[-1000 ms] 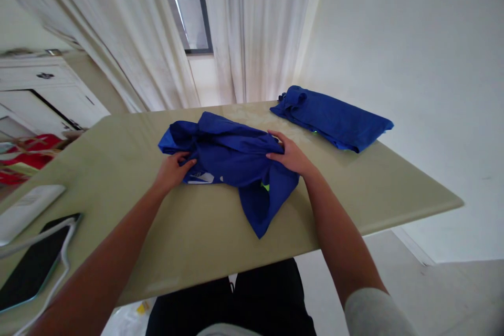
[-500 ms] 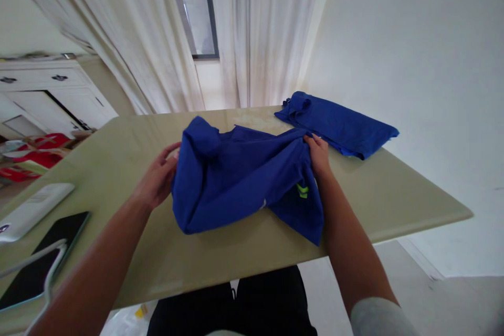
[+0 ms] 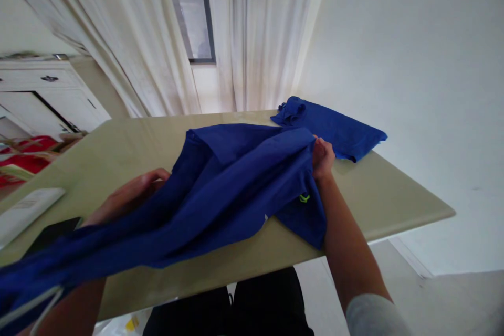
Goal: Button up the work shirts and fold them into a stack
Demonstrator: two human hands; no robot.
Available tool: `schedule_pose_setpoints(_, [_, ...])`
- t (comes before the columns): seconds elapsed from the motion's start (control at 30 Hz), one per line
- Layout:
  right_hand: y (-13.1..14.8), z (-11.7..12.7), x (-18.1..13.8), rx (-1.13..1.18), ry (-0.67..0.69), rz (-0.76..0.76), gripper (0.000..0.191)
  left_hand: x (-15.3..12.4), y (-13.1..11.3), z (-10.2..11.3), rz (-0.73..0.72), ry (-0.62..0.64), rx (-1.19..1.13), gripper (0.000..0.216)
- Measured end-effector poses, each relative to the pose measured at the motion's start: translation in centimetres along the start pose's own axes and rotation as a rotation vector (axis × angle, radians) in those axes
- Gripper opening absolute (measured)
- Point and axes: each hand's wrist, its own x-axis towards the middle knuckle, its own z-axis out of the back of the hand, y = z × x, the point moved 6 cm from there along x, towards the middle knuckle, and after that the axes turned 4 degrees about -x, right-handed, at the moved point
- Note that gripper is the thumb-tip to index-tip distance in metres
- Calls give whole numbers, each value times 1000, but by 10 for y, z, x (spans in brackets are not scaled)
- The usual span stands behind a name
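Observation:
A blue garment (image 3: 236, 184) with a small green mark lies bunched over the table, and a long part of it trails left across my left forearm to the picture's edge. My right hand (image 3: 323, 158) is closed on its upper right edge. On the other side, my left hand (image 3: 132, 194) is beside the garment's left edge, its visible fingers loosely extended and partly behind the fabric. A second blue garment (image 3: 334, 127), folded flat, rests at the far right of the table against the wall.
The pale green table (image 3: 145, 142) has a white device (image 3: 29, 215) and a dark phone (image 3: 55, 233), partly covered by blue fabric, at its left. A white cable (image 3: 47, 304) shows lower left. Curtains (image 3: 260, 37) hang behind; red items (image 3: 31, 155) sit beyond the left edge.
The garment's left part has unfolded and swung left and toward me, over my left forearm and the phone. My left hand has moved slightly left and down; my right hand keeps its hold.

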Motion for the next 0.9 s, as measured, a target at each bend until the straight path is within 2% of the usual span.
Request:
schedule_pose_setpoints(0.1, [-9, -11, -6, -87, 119, -99, 53, 4, 11, -33, 48, 15, -6, 57])
schedule_pose_setpoints(0.17, [-18, -18, -12, -276, 189, -158, 59, 10, 21, -61, 29, 8, 65, 73])
schedule_pose_setpoints(0.23, [-25, -27, -17, -511, 294, -183, 59, 12, 26, -94, -36, 77, 181, 86])
schedule_pose_setpoints(0.3, [-31, -38, -23, -676, 457, -188, 56, 7, 21, -121, -119, 153, 214, 75])
schedule_pose_setpoints(0.37, [-34, -48, -27, -742, 602, -173, 50, -5, 8, -135, -156, 229, 85, 53])
schedule_pose_setpoints(0.4, [-34, -50, -27, -759, 644, -157, 47, -14, -1, -140, -150, 307, -20, 46])
schedule_pose_setpoints(0.43, [-33, -50, -27, -776, 661, -145, 44, -24, -11, -144, -142, 432, -133, 42])
schedule_pose_setpoints(0.47, [-33, -49, -26, -792, 662, -141, 42, -38, -24, -148, -146, 623, -241, 40])
schedule_pose_setpoints(0.53, [-35, -45, -24, -808, 671, -180, 46, -76, -51, -150, -210, 1142, -404, 42])
schedule_pose_setpoints(0.57, [-37, -44, -24, -809, 687, -213, 50, -93, -61, -145, -242, 1371, -457, 43])
schedule_pose_setpoints(0.6, [-39, -43, -25, -813, 709, -241, 53, -103, -67, -136, -253, 1504, -494, 43])
schedule_pose_setpoints(0.63, [-41, -43, -26, -825, 733, -255, 53, -102, -70, -129, -235, 1512, -515, 42])
schedule_pose_setpoints(0.67, [-43, -44, -27, -846, 759, -253, 50, -90, -68, -123, -192, 1385, -514, 42])
schedule_pose_setpoints(0.7, [-44, -46, -28, -872, 774, -241, 46, -69, -61, -118, -137, 1152, -477, 42])
schedule_pose_setpoints(0.77, [-47, -50, -29, -903, 770, -216, 44, -22, -40, -107, -82, 606, -286, 43])
schedule_pose_setpoints(0.8, [-49, -53, -30, -901, 766, -207, 47, -2, -30, -106, -97, 395, -146, 41])
schedule_pose_setpoints(0.83, [-51, -56, -31, -890, 769, -202, 48, 13, -21, -111, -141, 251, -2, 41])
schedule_pose_setpoints(0.87, [-54, -60, -33, -873, 785, -204, 48, 26, -14, -123, -201, 195, 132, 44])
schedule_pose_setpoints(0.9, [-55, -64, -36, -855, 807, -205, 47, 35, -5, -140, -245, 223, 265, 52])
